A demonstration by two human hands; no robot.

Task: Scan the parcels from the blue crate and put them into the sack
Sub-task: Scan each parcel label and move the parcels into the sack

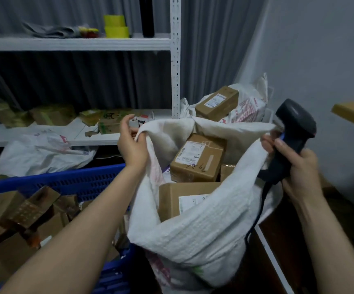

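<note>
white sack (203, 234) rim pinched in left grip (132, 149); right grip (299, 172) holds scanner (296, 122) (sack rim too).

Dim, cool light, flat and soft, brightest on the pale wall (320, 49) to the right. Deep shadow sits under the far-left shelf (76, 44). Everything looks smeary; parcels (12, 209) in the near-left blue crate (76, 181) blur most, and the edges stretch wide-angle.

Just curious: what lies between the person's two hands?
In the head view, the open mouth of the sack spans from the left hand to the right hand, which holds the scanner; cardboard parcels show inside.
</note>
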